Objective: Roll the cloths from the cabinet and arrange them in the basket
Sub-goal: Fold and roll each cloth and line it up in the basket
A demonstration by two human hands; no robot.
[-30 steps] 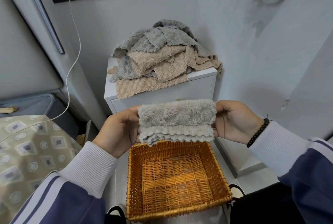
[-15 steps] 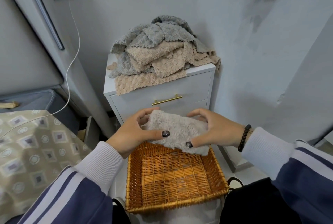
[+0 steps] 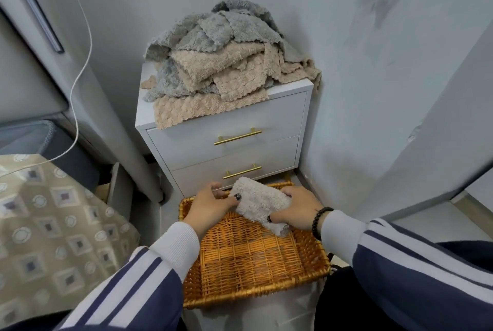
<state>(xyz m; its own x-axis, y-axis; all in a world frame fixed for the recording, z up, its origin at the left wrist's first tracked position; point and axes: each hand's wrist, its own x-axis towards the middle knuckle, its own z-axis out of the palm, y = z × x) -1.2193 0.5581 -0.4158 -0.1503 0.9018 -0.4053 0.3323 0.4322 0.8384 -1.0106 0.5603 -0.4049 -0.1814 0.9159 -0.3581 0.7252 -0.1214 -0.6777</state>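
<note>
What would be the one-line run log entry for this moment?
step: placing rolled grey cloth | hands: left hand and right hand grip it | basket: nothing else inside | pile of cloths: on cabinet

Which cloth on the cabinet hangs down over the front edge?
The beige cloth at the bottom front of the pile: its scalloped edge droops past the white cabinet top, toward the upper drawer. The other cloths sit above or behind it.
</note>
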